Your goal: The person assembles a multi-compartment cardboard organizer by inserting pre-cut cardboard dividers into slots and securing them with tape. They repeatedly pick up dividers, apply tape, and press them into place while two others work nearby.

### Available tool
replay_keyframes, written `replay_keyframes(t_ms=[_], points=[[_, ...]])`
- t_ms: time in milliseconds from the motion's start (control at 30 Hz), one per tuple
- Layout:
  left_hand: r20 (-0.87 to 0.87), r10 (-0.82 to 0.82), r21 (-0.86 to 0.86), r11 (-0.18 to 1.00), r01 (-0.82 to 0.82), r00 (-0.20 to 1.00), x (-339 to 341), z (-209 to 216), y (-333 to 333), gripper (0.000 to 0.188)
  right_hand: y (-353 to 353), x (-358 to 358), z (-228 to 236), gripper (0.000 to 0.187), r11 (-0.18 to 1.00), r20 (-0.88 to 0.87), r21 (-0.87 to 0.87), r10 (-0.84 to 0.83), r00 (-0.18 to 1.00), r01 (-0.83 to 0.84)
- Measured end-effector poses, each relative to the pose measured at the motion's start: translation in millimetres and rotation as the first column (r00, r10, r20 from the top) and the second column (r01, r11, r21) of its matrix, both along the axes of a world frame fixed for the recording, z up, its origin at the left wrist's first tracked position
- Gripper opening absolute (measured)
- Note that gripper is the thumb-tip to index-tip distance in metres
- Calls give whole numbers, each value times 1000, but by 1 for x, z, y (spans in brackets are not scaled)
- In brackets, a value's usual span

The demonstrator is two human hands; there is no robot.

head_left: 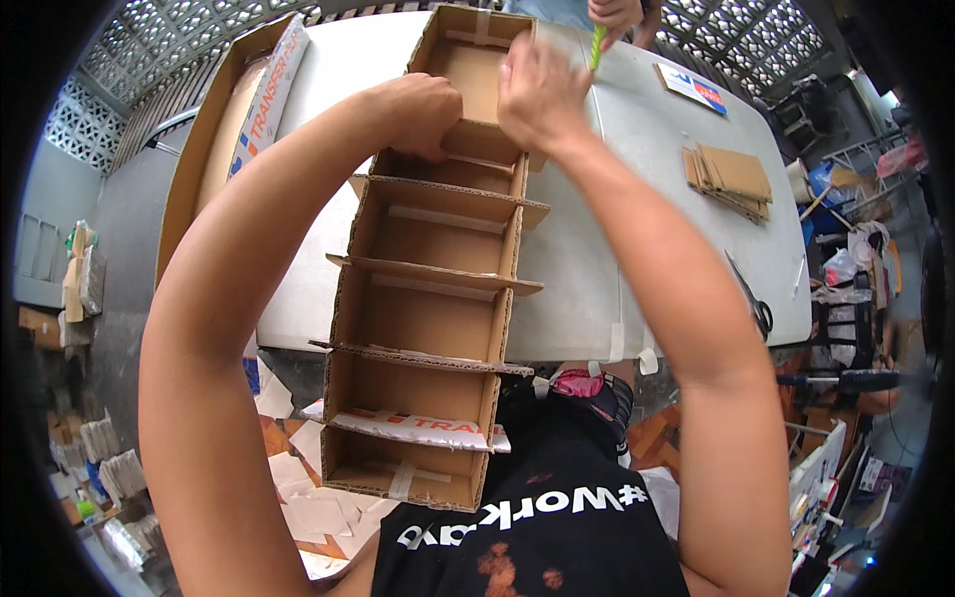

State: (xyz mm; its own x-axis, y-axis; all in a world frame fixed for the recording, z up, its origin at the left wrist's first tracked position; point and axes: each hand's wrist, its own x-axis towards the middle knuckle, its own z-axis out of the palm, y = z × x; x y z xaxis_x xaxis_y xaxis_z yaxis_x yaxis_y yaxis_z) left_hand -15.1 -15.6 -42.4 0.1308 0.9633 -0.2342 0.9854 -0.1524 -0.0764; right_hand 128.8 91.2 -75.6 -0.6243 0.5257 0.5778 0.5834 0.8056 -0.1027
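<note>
A long, narrow open cardboard box (343,298) runs away from my body across the white table. Several cardboard dividers (438,274) cross it, their slotted ends sticking out past the side walls. My left hand (423,111) is curled over the left wall, its fingers closed at the left end of the farthest divider (484,141). At the right wall, beside that divider's other end, my right hand (542,95) is blurred by motion, and its fingertips are partly hidden. Beyond the hands lies the box's far, undivided compartment (473,75).
The white table (647,229) bears stacked cardboard pieces (731,179), black scissors (754,298) and a printed card (691,88). Another cardboard box (204,149) stands at left. Across the table, another person's hand (617,14) holds a green tool (597,48). Paper scraps (318,507) litter the floor.
</note>
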Motion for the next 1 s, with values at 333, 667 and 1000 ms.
replay_keyframes(t_ms=[333,667,1000], points=[[1,-6,28,1000,6,1000,3,2,-5,27,21,5,30,38,892,-280,-444,-47,959,-86],[17,6,79,997,-7,1000,6,4,-12,25,-17,100,22,21,795,37,-512,397,917,-324],[-11,30,59,998,-30,999,9,-1,-13,31,-35,79,13,15,925,157,-285,304,940,-252]])
